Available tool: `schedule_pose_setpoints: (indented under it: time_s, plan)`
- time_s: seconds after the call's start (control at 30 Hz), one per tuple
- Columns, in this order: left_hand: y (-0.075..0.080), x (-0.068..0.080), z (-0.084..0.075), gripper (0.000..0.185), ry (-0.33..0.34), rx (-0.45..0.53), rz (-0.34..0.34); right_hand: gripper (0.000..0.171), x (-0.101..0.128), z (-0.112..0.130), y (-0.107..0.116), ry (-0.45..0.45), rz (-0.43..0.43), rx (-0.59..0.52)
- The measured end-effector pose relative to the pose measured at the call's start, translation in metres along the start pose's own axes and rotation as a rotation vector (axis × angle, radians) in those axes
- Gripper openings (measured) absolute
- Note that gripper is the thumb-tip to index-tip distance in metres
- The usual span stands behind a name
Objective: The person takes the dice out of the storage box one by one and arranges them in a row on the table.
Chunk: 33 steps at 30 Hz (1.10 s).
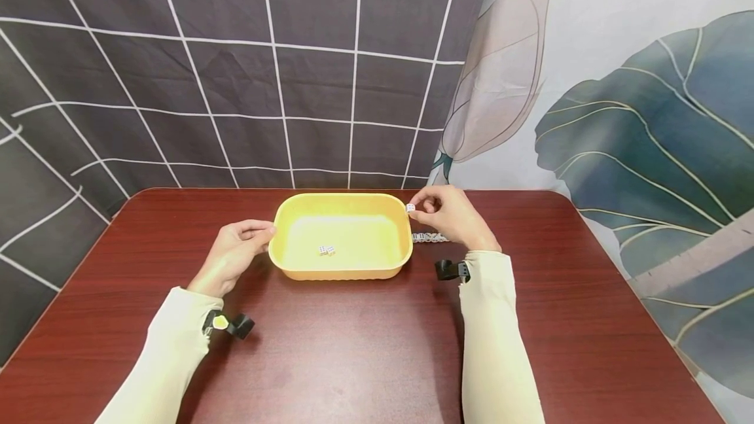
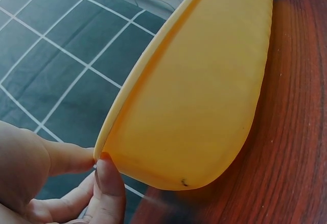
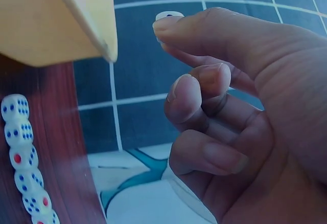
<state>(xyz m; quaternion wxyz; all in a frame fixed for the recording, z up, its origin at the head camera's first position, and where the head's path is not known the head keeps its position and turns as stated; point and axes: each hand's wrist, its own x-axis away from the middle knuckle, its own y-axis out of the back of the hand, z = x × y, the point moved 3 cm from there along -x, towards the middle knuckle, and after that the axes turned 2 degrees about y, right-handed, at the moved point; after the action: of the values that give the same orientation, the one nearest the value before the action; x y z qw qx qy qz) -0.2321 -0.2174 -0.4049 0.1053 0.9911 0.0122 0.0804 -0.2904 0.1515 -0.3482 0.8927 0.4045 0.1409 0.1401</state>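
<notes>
Now a die (image 1: 410, 207) is pinched by the right hand (image 1: 450, 216) over the far right corner of the yellow tray (image 1: 341, 271), steadied by left hand (image 1: 235, 250) fingertips; a release inward is probably needed next.

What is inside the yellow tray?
Two small white dice lie together on the floor of the tray, near its front wall. The rest of the floor looks bare. The near wall hides a thin strip of floor just behind it.
</notes>
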Motion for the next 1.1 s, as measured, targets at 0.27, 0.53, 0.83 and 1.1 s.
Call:
schedule_pose_setpoints:
  time_s: [0.27, 0.53, 0.83, 1.1]
  plan:
    - [-0.001, 0.001, -0.001, 0.043, 0.008, -0.026, -0.027, 0.007, 0.004, -0.008, 0.009, -0.011, -0.028, 0.015]
    - [0.0, 0.002, 0.001, 0.041, 0.007, -0.051, -0.045, 0.008, 0.007, -0.019, 0.014, -0.026, -0.042, 0.031]
    - [-0.001, 0.001, 0.001, 0.041, 0.005, -0.043, -0.052, 0.01, 0.017, -0.038, 0.024, -0.063, -0.079, 0.042]
    - [-0.003, 0.001, 0.002, 0.041, 0.014, -0.017, -0.052, 0.011, 0.026, -0.055, 0.035, -0.118, -0.119, 0.061]
